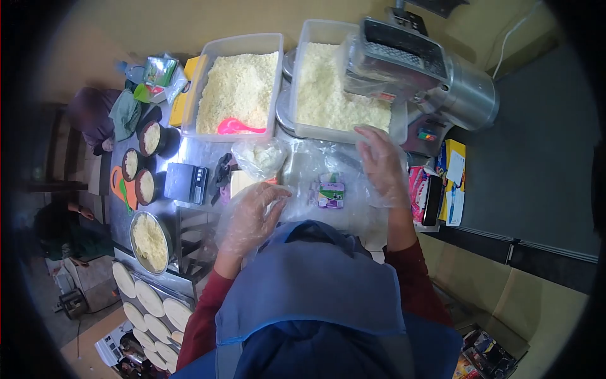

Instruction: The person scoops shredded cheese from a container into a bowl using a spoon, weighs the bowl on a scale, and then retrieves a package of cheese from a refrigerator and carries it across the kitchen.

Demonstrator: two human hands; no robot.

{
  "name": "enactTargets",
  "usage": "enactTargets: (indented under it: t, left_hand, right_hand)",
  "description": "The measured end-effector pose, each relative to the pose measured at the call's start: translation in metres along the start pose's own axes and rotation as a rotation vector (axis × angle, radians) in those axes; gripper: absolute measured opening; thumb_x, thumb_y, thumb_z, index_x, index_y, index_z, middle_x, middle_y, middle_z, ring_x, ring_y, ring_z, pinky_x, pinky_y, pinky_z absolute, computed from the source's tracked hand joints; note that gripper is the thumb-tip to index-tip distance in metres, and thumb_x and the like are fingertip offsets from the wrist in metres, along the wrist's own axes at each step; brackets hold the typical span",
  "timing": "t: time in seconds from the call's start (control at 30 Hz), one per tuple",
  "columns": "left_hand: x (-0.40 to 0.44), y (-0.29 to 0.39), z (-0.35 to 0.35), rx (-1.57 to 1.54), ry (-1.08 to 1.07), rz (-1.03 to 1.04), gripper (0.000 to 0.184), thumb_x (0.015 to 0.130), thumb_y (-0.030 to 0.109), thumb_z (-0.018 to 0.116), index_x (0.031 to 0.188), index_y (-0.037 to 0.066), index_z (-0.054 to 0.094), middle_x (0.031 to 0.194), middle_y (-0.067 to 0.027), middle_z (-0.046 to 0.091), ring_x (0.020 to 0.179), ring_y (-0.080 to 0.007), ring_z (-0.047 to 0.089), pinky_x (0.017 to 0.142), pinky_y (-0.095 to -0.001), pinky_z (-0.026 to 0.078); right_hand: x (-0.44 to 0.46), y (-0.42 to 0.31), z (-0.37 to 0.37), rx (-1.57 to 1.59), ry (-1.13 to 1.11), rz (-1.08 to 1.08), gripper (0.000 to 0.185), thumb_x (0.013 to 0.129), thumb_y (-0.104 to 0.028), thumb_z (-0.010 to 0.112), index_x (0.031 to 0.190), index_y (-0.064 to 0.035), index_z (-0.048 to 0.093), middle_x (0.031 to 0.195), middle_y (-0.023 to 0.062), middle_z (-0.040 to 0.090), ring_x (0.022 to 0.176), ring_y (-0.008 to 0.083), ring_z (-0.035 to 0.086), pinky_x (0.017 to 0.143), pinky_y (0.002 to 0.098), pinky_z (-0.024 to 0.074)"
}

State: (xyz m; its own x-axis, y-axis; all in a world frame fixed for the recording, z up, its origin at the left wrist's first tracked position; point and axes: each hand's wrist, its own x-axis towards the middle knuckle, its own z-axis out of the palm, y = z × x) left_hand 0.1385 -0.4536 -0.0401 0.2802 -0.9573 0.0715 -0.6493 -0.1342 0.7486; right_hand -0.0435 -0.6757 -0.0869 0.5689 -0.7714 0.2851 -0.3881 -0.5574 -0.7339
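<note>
Head view, observed from my station. Both hands wear loose clear plastic gloves and are over the near part of the steel tabletop [189, 151]. Left hand [252, 215]: over the near edge, fingers half curled, a gap between thumb and forefinger; I see nothing in its grasp. Right hand [380, 163]: raised, fingers loosely spread, no object held. Its fingertips overlap the front wall of a clear plastic bin [344, 134]; I cannot tell whether they touch it.

Between the hands, near the middle of the near edge, lies a small purple box [331, 191]. A clear plastic bag [260, 158] with pale contents sits just beyond the left hand.

Along the far edge I log that bin, filled with pale shreds, and to its left a second bin [279, 76], similarly filled, with a pink scoop [240, 126] resting on the shreds. A motorised grater [404, 60] overhangs the first bin's right side.

Toward the left edge: a digital kitchen scale [184, 183], three dark round pans holding pale shreds, one of them [151, 139] farthest back, and a steel bowl [150, 243] of shreds at the near-left corner.
</note>
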Motion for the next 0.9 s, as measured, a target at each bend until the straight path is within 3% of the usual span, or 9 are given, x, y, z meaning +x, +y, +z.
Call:
enactTargets:
  t: [0.13, 0.27, 0.4, 0.47, 0.53, 0.6, 0.67, 0.77, 0.9]
  left_hand:
    - [0.011, -0.026, -0.035, 0.034, 0.027, -0.027, 0.014, 0.085, 0.008, 0.062, 0.098, 0.005, 0.064, 0.094, -0.0133, 0.062, 0.091, -0.0323, 0.06, 0.082, -0.04, 0.046]
    - [0.012, -0.058, -0.07, 0.069, 0.166, -0.122, 0.013, 0.084, 0.008, 0.062, 0.097, 0.004, 0.064, 0.093, -0.0152, 0.064, 0.092, -0.0342, 0.062, 0.081, -0.0406, 0.047]
    - [0.017, -0.095, -0.094, 0.133, 0.203, -0.14, 0.014, 0.085, 0.008, 0.062, 0.098, 0.004, 0.064, 0.094, -0.016, 0.064, 0.09, -0.0345, 0.062, 0.079, -0.0398, 0.048]
    - [0.018, -0.109, -0.098, 0.177, 0.195, -0.158, 0.014, 0.086, 0.009, 0.062, 0.099, 0.004, 0.064, 0.094, -0.0156, 0.064, 0.09, -0.0345, 0.062, 0.078, -0.039, 0.048]
    - [0.02, -0.116, -0.098, 0.143, 0.183, -0.188, 0.015, 0.086, 0.009, 0.062, 0.101, 0.005, 0.064, 0.095, -0.0152, 0.063, 0.089, -0.0347, 0.062, 0.077, -0.0391, 0.048]
    - [0.021, -0.116, -0.1, 0.085, 0.142, -0.235, 0.016, 0.087, 0.01, 0.061, 0.102, 0.006, 0.063, 0.097, -0.0151, 0.062, 0.089, -0.0349, 0.062, 0.077, -0.0396, 0.048]
    - [0.016, -0.126, -0.103, 0.136, 0.146, -0.217, 0.016, 0.087, 0.011, 0.061, 0.102, 0.006, 0.064, 0.097, -0.0145, 0.062, 0.089, -0.0345, 0.062, 0.077, -0.0399, 0.048]
    - [0.005, -0.149, -0.11, 0.167, 0.183, -0.272, 0.018, 0.086, 0.011, 0.062, 0.103, 0.007, 0.063, 0.097, -0.0141, 0.062, 0.089, -0.0339, 0.062, 0.077, -0.0397, 0.048]
    - [0.002, -0.177, -0.123, 0.242, 0.337, -0.384, 0.022, 0.084, 0.012, 0.063, 0.105, 0.008, 0.062, 0.099, -0.0142, 0.063, 0.09, -0.0335, 0.061, 0.079, -0.04, 0.048]
  right_hand:
    - [0.017, -0.009, 0.035, -0.502, -0.146, -0.117, 0.03, 0.085, -0.01, 0.061, 0.114, -0.01, 0.063, 0.109, 0.0123, 0.063, 0.102, 0.0326, 0.06, 0.094, 0.0389, 0.0452]
    - [0.016, 0.001, 0.062, -0.376, -0.185, 0.083, 0.027, 0.088, -0.018, 0.056, 0.113, -0.0089, 0.063, 0.114, 0.0134, 0.061, 0.106, 0.0333, 0.057, 0.096, 0.0421, 0.0423]
    - [0.044, -0.056, 0.069, -0.348, -0.093, -0.138, 0.026, 0.089, -0.013, 0.053, 0.113, -0.009, 0.061, 0.115, 0.0147, 0.06, 0.104, 0.032, 0.058, 0.092, 0.0384, 0.0463]
    - [0.061, -0.073, 0.104, -0.71, -0.102, -0.619, 0.026, 0.087, -0.013, 0.056, 0.113, -0.009, 0.062, 0.109, 0.0137, 0.062, 0.104, 0.0318, 0.059, 0.092, 0.0395, 0.0472]
    - [0.072, -0.096, 0.152, 0.105, -0.283, -0.243, 0.024, 0.091, -0.017, 0.051, 0.11, -0.0073, 0.061, 0.108, 0.0158, 0.062, 0.106, 0.0322, 0.059, 0.092, 0.0412, 0.0468]
    - [0.103, -0.119, 0.192, -0.329, -0.686, -0.019, 0.026, 0.092, -0.019, 0.046, 0.108, -0.006, 0.062, 0.109, 0.0195, 0.063, 0.105, 0.0346, 0.06, 0.09, 0.0435, 0.0471]
    - [0.12, -0.098, 0.235, -0.479, -0.871, -0.022, 0.028, 0.09, -0.019, 0.046, 0.109, -0.0046, 0.061, 0.11, 0.0231, 0.063, 0.103, 0.0365, 0.061, 0.09, 0.0451, 0.047]
    - [0.134, -0.066, 0.291, -0.564, -0.928, -0.11, 0.03, 0.089, -0.018, 0.045, 0.111, -0.0028, 0.06, 0.11, 0.0242, 0.063, 0.1, 0.0376, 0.062, 0.088, 0.0444, 0.0478]
    - [0.137, -0.066, 0.301, -0.497, -1.029, -0.063, 0.029, 0.087, -0.016, 0.046, 0.11, -0.0016, 0.059, 0.108, 0.0245, 0.064, 0.101, 0.036, 0.063, 0.088, 0.0433, 0.0482]
